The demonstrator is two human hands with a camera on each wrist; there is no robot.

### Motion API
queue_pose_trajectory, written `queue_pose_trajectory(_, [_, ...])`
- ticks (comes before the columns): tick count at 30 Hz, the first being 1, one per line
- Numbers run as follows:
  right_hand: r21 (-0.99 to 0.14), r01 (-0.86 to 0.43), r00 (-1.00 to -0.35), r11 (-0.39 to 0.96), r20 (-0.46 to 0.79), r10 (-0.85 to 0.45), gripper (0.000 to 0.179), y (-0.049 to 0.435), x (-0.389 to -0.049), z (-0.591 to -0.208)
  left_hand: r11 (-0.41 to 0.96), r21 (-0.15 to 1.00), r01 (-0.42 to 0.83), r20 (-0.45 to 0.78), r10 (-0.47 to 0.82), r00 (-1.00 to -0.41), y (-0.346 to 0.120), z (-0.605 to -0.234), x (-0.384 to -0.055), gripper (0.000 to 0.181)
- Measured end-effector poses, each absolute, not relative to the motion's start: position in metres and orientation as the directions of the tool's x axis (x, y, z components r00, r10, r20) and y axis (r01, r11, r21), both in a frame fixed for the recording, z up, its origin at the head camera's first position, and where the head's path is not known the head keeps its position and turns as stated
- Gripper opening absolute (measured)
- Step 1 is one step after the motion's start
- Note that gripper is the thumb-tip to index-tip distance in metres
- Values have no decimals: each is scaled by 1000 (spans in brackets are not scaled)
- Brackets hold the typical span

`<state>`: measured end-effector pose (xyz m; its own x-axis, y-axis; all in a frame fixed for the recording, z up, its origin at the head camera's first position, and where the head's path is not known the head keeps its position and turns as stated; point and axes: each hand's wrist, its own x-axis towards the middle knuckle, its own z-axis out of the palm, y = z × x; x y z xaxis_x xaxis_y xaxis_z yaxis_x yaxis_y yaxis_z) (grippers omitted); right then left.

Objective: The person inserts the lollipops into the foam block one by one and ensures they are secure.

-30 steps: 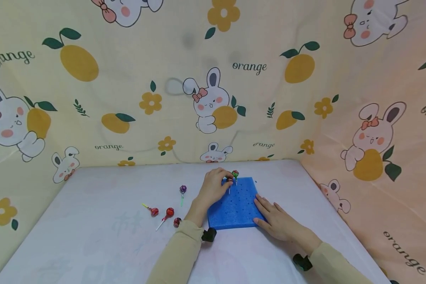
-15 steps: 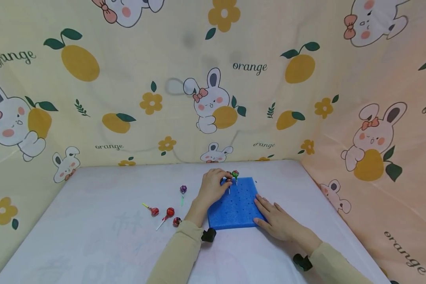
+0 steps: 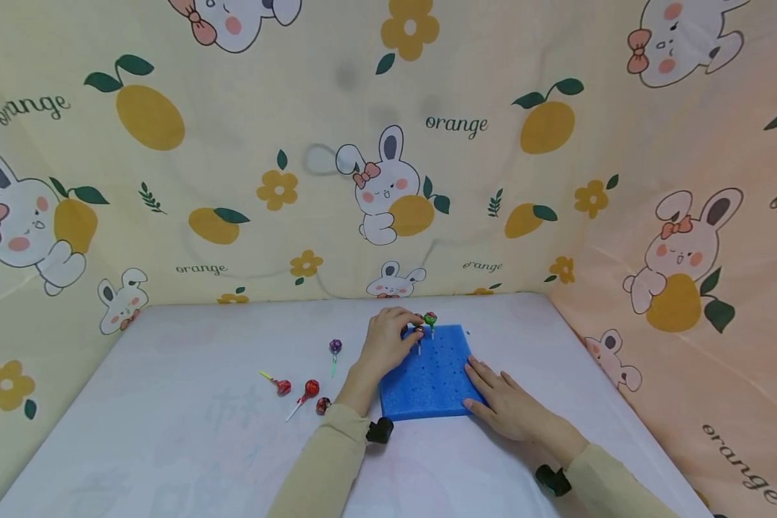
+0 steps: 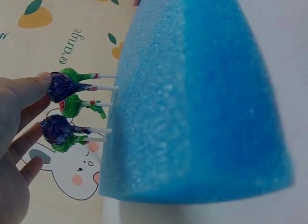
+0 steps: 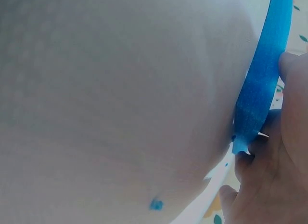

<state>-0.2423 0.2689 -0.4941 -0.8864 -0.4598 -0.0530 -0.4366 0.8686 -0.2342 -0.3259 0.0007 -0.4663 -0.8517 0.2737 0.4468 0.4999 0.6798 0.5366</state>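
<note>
White table, blue foam board lying flat, four wrapped lollipops left of it

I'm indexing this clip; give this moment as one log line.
left hand: at purple lollipops upright in blue foam; right hand: on foam's edge; table: four loose lollipops visible

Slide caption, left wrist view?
Left hand pinches a purple-wrapped lollipop, one of several stuck in a blue foam block.
</note>
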Motion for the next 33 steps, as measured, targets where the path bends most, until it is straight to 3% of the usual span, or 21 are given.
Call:
queue_pose_trajectory(18, [-246,-446,-882,861,-45,-469,79,270,-240,-490,589,661,466,481,144,-865,-34,-434,-310,27])
queue_pose_trajectory(33, [-249,-452,-879,857,-38,-475,77,267,-239,-489,560,729,393,455,31,-890,-107,-430,-308,27])
